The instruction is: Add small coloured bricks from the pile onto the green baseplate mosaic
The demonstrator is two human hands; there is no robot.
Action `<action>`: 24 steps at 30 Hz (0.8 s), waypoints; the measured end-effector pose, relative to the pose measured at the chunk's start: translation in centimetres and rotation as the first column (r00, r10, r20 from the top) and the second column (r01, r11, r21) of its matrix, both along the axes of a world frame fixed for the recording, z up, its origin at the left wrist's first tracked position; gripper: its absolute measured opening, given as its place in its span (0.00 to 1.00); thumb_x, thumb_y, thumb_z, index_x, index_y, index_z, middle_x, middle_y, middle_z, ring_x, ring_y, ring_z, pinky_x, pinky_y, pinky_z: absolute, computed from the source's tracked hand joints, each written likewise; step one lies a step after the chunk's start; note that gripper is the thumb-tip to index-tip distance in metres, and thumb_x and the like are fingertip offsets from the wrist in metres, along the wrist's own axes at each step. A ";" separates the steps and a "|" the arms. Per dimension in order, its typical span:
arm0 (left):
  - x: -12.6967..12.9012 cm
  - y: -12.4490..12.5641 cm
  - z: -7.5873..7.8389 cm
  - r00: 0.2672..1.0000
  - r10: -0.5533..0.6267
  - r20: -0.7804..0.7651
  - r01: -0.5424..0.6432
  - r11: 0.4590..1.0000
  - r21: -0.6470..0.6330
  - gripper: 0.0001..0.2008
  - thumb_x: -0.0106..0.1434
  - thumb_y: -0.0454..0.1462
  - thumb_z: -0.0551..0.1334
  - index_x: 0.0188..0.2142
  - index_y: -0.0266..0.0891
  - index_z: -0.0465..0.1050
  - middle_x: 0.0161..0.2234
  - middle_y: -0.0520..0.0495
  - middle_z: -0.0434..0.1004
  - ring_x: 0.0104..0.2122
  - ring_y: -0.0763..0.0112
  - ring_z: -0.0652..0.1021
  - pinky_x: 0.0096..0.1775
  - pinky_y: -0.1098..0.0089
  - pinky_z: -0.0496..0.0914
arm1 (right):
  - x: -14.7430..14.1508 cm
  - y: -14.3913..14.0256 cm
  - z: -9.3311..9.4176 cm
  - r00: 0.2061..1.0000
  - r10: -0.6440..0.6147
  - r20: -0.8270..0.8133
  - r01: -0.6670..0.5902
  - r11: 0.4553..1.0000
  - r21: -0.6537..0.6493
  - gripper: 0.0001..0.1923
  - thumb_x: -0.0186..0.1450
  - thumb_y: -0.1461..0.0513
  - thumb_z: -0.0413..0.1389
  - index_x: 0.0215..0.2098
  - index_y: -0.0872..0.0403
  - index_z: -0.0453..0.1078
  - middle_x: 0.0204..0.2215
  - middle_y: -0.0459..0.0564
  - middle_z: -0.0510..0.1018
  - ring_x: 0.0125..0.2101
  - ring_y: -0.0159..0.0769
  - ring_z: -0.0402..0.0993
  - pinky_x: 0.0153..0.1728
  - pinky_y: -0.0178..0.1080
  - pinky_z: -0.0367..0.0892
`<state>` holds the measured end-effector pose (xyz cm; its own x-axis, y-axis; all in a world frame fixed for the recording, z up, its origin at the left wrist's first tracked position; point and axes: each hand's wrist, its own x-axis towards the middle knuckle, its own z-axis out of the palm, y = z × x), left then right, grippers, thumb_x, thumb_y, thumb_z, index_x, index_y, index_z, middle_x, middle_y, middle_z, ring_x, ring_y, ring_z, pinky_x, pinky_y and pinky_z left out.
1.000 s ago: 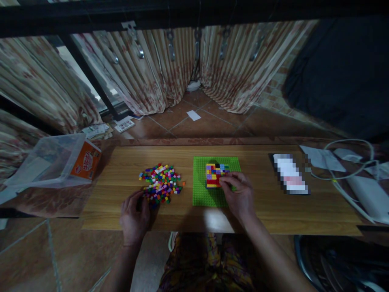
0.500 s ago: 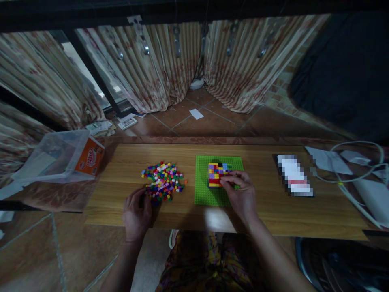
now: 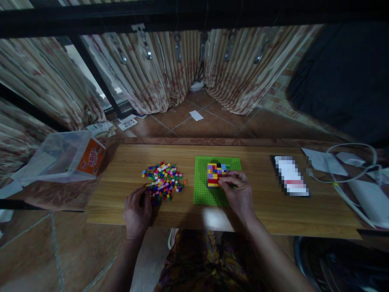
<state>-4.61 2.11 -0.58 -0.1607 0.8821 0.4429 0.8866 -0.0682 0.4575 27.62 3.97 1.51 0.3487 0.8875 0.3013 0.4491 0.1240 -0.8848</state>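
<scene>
Bricks (image 3: 163, 181) heaped left of my green baseplate (image 3: 209, 192) on the worktop (image 3: 258, 215) look light, hard, slippery; I'd pinch each by its sides. Right hand (image 3: 238, 194) pinches at the built patch (image 3: 216, 175), perhaps holding one; left hand (image 3: 138, 211) curls, loosely closed, at the heap's edge.

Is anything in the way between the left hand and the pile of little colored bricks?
Nothing visible. The left hand rests on the wooden table at the near edge of the brick pile, its fingertips right at the closest bricks. The right hand is over on the green baseplate.
</scene>
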 end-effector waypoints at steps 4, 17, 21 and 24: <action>0.1 0.0 0.0 1.000 0.005 0.017 -0.005 1.000 -0.001 0.12 0.63 0.40 0.57 0.41 0.37 0.73 0.43 0.40 0.77 0.43 0.60 0.75 0.47 0.59 0.70 | 0.0 0.0 0.1 1.000 -0.009 0.007 0.009 1.000 -0.003 0.05 0.58 0.57 0.62 0.29 0.49 0.79 0.38 0.49 0.71 0.40 0.39 0.71 0.43 0.46 0.69; 0.0 0.0 0.0 1.000 0.008 0.000 -0.008 1.000 0.007 0.11 0.64 0.40 0.56 0.40 0.37 0.74 0.42 0.41 0.77 0.43 0.59 0.76 0.48 0.59 0.70 | 0.9 -0.2 0.1 0.990 -0.139 0.029 0.138 0.990 0.035 0.16 0.63 0.51 0.56 0.41 0.53 0.76 0.40 0.54 0.75 0.41 0.41 0.72 0.42 0.46 0.69; 0.2 0.0 0.2 1.000 0.003 -0.009 -0.003 1.000 0.014 0.12 0.64 0.41 0.56 0.41 0.37 0.73 0.42 0.40 0.77 0.43 0.60 0.75 0.47 0.59 0.70 | 0.5 0.1 -0.6 0.985 -0.148 0.090 0.152 0.988 -0.039 0.22 0.62 0.50 0.57 0.48 0.55 0.71 0.43 0.57 0.74 0.43 0.43 0.71 0.45 0.49 0.68; 0.2 0.0 0.2 1.000 -0.002 -0.008 0.002 1.000 0.007 0.12 0.64 0.41 0.56 0.41 0.38 0.73 0.42 0.41 0.77 0.43 0.60 0.76 0.47 0.60 0.70 | 0.0 0.1 -0.8 0.986 -0.147 0.084 0.155 0.984 -0.088 0.25 0.61 0.50 0.58 0.51 0.56 0.69 0.44 0.58 0.75 0.42 0.43 0.72 0.46 0.49 0.67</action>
